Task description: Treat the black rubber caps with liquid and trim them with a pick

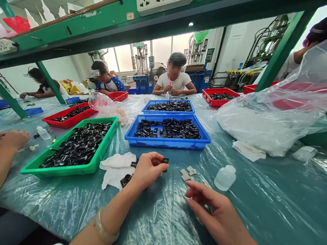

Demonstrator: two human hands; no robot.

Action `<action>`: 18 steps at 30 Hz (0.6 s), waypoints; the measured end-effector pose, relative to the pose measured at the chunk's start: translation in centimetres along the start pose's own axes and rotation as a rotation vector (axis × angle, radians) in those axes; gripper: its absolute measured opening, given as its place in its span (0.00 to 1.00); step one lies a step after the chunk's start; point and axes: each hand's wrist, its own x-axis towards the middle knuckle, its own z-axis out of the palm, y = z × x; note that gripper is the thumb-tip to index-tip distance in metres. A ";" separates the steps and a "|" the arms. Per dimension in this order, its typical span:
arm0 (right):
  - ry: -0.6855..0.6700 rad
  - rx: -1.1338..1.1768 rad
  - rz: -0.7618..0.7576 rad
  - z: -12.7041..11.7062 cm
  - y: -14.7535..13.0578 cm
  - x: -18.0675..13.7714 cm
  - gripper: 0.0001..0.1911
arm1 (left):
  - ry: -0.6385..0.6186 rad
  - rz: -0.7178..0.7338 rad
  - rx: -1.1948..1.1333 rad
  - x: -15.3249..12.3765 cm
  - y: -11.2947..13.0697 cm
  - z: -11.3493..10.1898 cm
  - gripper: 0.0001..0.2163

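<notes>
My left hand (148,170) pinches a small black plastic piece (165,161) between thumb and fingertips, just in front of the blue tray (171,143). Beneath that wrist, more black pieces (125,180) rest on a crumpled white cloth (115,173). My right hand (216,212) hovers nearer to me with thumb and index finger apart. Its fingertips are close to several small whitish pieces (188,172) on the table; a thin pale line shows by the palm, too little to name. A translucent white bottle (225,178) lies to the right of these pieces.
A green tray (59,170) heaped with black pieces stands at left, near another person's hands (10,141). Behind the blue tray is a second blue tray (168,113). A large clear plastic bag (254,126) spreads at right. Overhead runs a green shelf beam (88,26).
</notes>
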 end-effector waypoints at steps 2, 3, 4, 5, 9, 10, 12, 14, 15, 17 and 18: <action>0.003 0.008 0.016 -0.1 0.0 0.1 0.17 | -0.109 -0.004 -0.173 -1.1 1.1 0.6 0.09; 0.010 0.020 0.022 -0.2 0.0 0.1 0.19 | -0.189 -0.048 -0.384 -1.6 1.6 0.7 0.09; 0.015 0.035 0.026 -0.2 -0.1 0.2 0.20 | -0.248 -0.088 -0.535 -2.0 2.0 0.8 0.10; 0.018 0.052 0.027 -0.3 -0.1 0.2 0.22 | -0.290 -0.119 -0.631 -2.3 2.2 0.9 0.10; 0.003 0.101 0.012 -0.2 -0.1 0.1 0.25 | -0.348 -0.205 -0.739 -2.7 2.6 1.0 0.11; -0.001 0.104 0.008 -0.2 -0.1 0.1 0.25 | -0.356 -0.218 -0.744 -2.7 2.6 1.1 0.11; -0.012 0.096 0.005 -0.2 0.1 0.0 0.24 | -0.368 -0.234 -0.747 -2.7 2.6 1.3 0.12; -0.021 0.077 0.005 -0.2 0.2 0.0 0.23 | -0.381 -0.241 -0.749 -2.8 2.7 1.4 0.12; -0.025 0.067 0.007 -0.2 0.2 0.0 0.22 | -0.387 -0.243 -0.752 -2.9 2.7 1.4 0.12; -0.029 0.054 0.003 -0.3 0.1 0.1 0.22 | -0.392 -0.245 -0.759 -2.9 2.9 1.4 0.12; -0.026 0.052 -0.001 -0.3 0.0 0.1 0.21 | -0.395 -0.244 -0.762 -3.0 2.9 1.4 0.13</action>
